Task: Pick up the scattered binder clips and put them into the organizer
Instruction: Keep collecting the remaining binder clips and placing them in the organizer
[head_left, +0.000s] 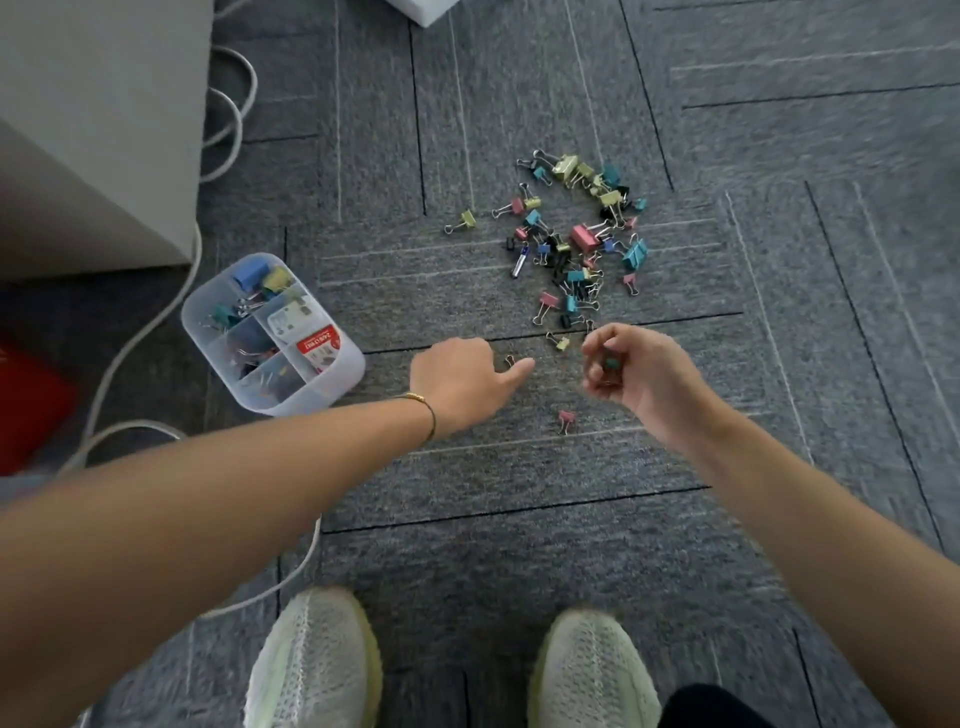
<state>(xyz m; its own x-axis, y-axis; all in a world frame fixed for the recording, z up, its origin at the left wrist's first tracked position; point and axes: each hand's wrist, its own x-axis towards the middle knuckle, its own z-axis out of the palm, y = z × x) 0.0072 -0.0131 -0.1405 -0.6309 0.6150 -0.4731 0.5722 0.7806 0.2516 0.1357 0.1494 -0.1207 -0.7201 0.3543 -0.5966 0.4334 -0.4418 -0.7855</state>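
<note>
The left hand (460, 382) reaches out low over the carpet (519, 545) with its forefinger extended and the other fingers loosely curled, holding nothing; the fingertip lies just beside a tiny binder clip (510, 360), which sits a shade beyond and to the left of the tip, so this grip is the nearer one for that clip. The right hand (631, 371) hovers just to the right, its fingers curled round a small teal clip (609, 364) that shows between them; what else it may hold is hidden. A yellow clip (560, 342) lies between the two hands, slightly beyond them, and a pink clip (566, 418) lies nearer the person, below the gap between the wrists, its wire handles pointing toward the shoes. The main heap of binder clips (576, 244) is spread well beyond both hands, straight ahead and somewhat right. The clear plastic organizer (236, 384) stands on the floor to the left of the left hand, near but apart from it, already holding several clips in its compartments. Judging from this, the tiny clip calls for the left forefinger and thumb to close from the right, and any drop-off runs leftward, a shorter trip for the left hand than for the right
</note>
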